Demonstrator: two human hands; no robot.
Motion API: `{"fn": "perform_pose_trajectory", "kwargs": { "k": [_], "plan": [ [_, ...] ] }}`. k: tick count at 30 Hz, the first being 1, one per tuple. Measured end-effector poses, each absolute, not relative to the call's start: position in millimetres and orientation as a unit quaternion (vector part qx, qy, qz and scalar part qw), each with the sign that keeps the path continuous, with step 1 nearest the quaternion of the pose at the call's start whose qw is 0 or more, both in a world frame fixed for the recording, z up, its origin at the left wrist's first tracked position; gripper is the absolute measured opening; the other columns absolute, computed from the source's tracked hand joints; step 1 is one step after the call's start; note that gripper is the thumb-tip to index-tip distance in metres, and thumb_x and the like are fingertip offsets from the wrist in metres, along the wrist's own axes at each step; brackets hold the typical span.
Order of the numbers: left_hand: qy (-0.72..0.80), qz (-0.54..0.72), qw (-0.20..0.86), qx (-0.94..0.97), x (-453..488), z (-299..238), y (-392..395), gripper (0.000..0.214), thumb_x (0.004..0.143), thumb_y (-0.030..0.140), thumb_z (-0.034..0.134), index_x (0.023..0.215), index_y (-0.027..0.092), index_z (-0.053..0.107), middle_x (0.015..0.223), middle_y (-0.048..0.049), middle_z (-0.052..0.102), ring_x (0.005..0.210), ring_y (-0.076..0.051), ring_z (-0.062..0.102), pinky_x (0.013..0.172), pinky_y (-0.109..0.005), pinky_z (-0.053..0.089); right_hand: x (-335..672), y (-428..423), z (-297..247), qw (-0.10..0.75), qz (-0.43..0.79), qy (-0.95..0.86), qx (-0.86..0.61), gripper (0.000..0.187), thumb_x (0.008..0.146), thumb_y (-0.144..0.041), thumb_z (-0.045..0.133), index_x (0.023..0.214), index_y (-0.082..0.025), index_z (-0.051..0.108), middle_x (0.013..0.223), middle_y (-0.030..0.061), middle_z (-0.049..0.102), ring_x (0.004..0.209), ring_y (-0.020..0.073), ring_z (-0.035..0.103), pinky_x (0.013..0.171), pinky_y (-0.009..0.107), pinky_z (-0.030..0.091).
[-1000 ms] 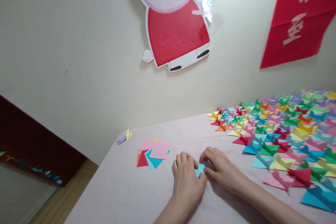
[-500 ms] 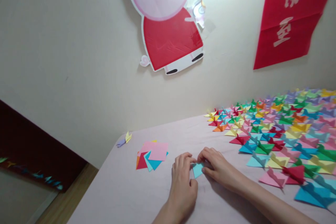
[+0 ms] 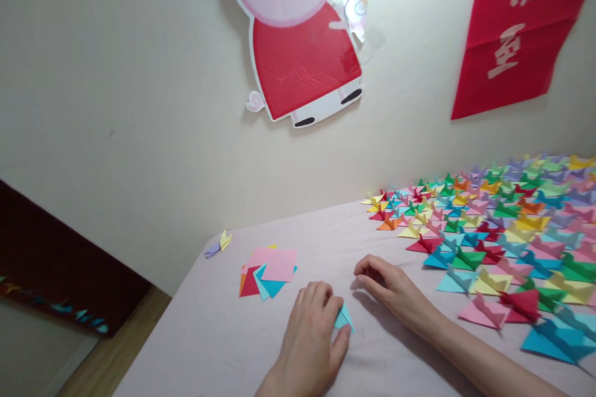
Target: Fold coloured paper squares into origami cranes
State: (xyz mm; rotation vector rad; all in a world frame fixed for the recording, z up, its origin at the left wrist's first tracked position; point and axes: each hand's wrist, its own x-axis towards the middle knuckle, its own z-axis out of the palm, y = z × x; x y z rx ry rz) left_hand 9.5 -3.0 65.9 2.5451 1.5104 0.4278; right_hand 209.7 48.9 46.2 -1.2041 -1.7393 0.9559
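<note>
A light turquoise folded paper [image 3: 344,317] lies low over the pale cloth-covered surface [image 3: 186,347], partly hidden by my left hand [image 3: 313,329]. The thumb and fingers of that hand are closed on its left side. To the right, my right hand [image 3: 388,285] is apart from the paper, with its fingers curled, a gap between thumb and index finger, and nothing visible in it. Loose square paper sheets [image 3: 275,264] in pink, red, blue, turquoise and orange overlap just beyond my left hand.
Many folded paper cranes [image 3: 488,252] in mixed colours stand in rows on the right. A small yellow and purple folded piece [image 3: 218,244] sits at the far left corner. Behind is a wall with a pig cutout [image 3: 302,68] and a red banner [image 3: 514,43].
My left hand has moved slightly nearer and left with the turquoise paper, which is now turned. My right hand has let go of it and drawn away to the right.
</note>
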Motion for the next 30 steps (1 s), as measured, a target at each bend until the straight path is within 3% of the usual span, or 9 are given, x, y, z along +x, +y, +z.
{"fn": "perform_pose_trajectory", "kwargs": {
  "k": [4,7,11,19,24,30],
  "plan": [
    [0.481,0.164,0.055,0.859,3.9,69.6,-7.1,0.040,0.079,0.014,0.060,0.117,0.019,0.054,0.130,-0.0120,0.055,0.120,-0.029,0.049,0.101,-0.049,0.042,209.7,47.7,45.8,0.410,0.374,-0.684,-0.474,0.016,0.087,-0.035,0.050,0.084,-0.022,0.058,0.074,-0.0007,0.060,0.071,0.0178,0.057,0.065,0.029,0.046],
    [0.399,0.171,0.109,0.894,-2.6,75.7,-7.5,0.056,0.072,0.004,0.053,0.125,0.021,0.051,0.137,-0.0090,0.053,0.128,-0.024,0.045,0.108,-0.043,0.038,209.2,47.3,45.2,0.414,0.373,-0.684,-0.471,0.017,0.088,-0.036,0.050,0.085,-0.021,0.058,0.073,-0.0010,0.059,0.069,0.0171,0.056,0.065,0.029,0.046],
    [0.394,0.169,0.135,0.893,-8.9,76.5,-0.9,0.042,0.078,-0.001,0.049,0.111,0.024,0.058,0.123,-0.0030,0.061,0.117,-0.019,0.052,0.102,-0.036,0.041,209.5,46.6,46.1,0.410,0.371,-0.687,-0.471,0.016,0.088,-0.035,0.049,0.085,-0.022,0.058,0.073,-0.0012,0.058,0.069,0.0169,0.056,0.065,0.029,0.046],
    [0.493,0.143,0.048,0.857,13.0,59.9,17.3,0.012,0.086,0.017,0.064,0.096,0.020,0.058,0.104,-0.0040,0.060,0.095,-0.024,0.055,0.084,-0.039,0.047,210.0,45.2,43.1,0.399,0.319,-0.735,-0.447,0.013,0.088,-0.020,0.046,0.083,-0.022,0.057,0.083,0.0023,0.060,0.080,0.0192,0.056,0.074,0.033,0.046],
    [0.490,0.159,0.064,0.855,18.6,55.1,22.5,0.011,0.086,0.014,0.065,0.090,0.020,0.057,0.096,-0.0025,0.061,0.089,-0.023,0.054,0.079,-0.037,0.045,206.1,44.3,42.6,0.310,0.280,-0.796,-0.438,0.018,0.079,-0.008,0.053,0.085,-0.022,0.064,0.090,0.0041,0.062,0.092,0.0227,0.054,0.084,0.038,0.043],
    [0.496,0.231,0.125,0.827,11.2,49.9,27.0,0.017,0.087,0.005,0.060,0.081,0.020,0.054,0.090,-0.0006,0.060,0.087,-0.020,0.053,0.078,-0.033,0.042,203.4,47.7,42.5,0.269,0.281,-0.796,-0.464,0.015,0.082,-0.011,0.057,0.083,-0.022,0.067,0.091,0.0046,0.064,0.093,0.0237,0.053,0.083,0.038,0.043]
  ]
}}
